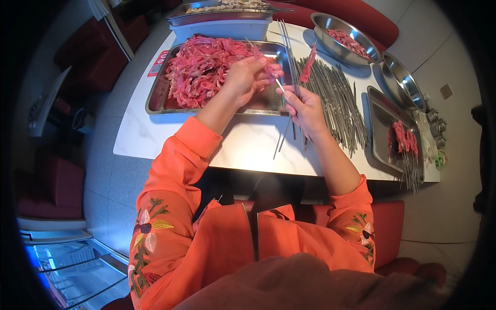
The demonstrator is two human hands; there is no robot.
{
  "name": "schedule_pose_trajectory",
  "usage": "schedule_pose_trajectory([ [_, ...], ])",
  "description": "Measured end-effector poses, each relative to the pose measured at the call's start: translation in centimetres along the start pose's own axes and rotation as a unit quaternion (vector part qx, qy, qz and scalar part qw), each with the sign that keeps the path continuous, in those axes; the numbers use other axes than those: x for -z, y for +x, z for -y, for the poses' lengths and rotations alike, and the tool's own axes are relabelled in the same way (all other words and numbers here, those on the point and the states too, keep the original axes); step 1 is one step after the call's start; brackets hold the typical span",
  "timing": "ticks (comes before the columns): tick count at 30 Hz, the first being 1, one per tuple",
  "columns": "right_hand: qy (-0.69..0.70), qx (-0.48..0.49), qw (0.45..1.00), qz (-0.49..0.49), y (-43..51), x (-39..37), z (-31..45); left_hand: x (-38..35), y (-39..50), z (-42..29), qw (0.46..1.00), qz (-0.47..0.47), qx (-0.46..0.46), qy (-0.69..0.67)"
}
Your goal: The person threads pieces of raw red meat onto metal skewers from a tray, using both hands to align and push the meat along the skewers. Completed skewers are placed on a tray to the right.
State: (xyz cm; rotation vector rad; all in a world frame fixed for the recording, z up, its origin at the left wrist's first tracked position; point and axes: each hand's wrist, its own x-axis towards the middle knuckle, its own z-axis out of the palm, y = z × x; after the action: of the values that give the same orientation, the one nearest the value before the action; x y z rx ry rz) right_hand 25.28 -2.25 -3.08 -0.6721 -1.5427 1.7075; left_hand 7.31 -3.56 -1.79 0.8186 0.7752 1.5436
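Observation:
My left hand [245, 78] is over a deep steel tray [217, 112] heaped with raw meat strips [201, 69]. Its thumb and fingers hold a piece of meat [267, 69] threaded on a metal skewer [279, 85], whose tip pokes out above. My right hand [305, 110] grips the lower part of that skewer. Several bare metal skewers [288, 48] also pass through my right hand, their lower ends sticking out below it. Beside them, a skewer with a strip of meat [308, 68] near its tip rises above the same hand; its lower end is hidden.
A broad pile of bare skewers [337, 104] lies right of my hand on the white table [255, 147]. Farther right, a steel tray [376, 128] holds meat skewers [405, 139]. Steel bowls [352, 23] stand behind, one with meat. A plastic tub [224, 29] under another tray sits at the back.

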Motion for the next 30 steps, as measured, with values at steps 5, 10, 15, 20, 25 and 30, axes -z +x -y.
schedule_pose_trajectory([
  [5, 0.002, -0.001, 1.0, -0.017, -0.1, -0.2, 0.4, -0.4, -0.3, 0.3, 0.999, 0.032, 0.024, -0.006],
  [10, -0.013, -0.008, 1.0, -0.022, -0.2, 0.1, 0.7, 0.9, 0.2, -1.0, 0.993, -0.022, 0.079, 0.088],
  [15, -0.031, -0.021, 0.999, 0.004, -0.4, -0.4, 0.7, 0.9, 0.3, -1.6, 0.992, -0.062, 0.002, 0.113],
  [20, -0.02, -0.013, 1.0, 0.006, -0.4, -0.2, 0.3, 0.4, 0.0, -1.3, 0.996, -0.057, 0.01, 0.065],
  [25, -0.012, -0.014, 1.0, -0.014, -0.3, -0.4, 0.3, 0.0, -0.2, -0.6, 0.997, -0.011, 0.016, 0.072],
  [30, -0.025, -0.02, 0.999, -0.002, -0.2, 0.0, 0.1, 0.1, -0.2, -0.4, 0.996, 0.001, 0.046, 0.078],
])
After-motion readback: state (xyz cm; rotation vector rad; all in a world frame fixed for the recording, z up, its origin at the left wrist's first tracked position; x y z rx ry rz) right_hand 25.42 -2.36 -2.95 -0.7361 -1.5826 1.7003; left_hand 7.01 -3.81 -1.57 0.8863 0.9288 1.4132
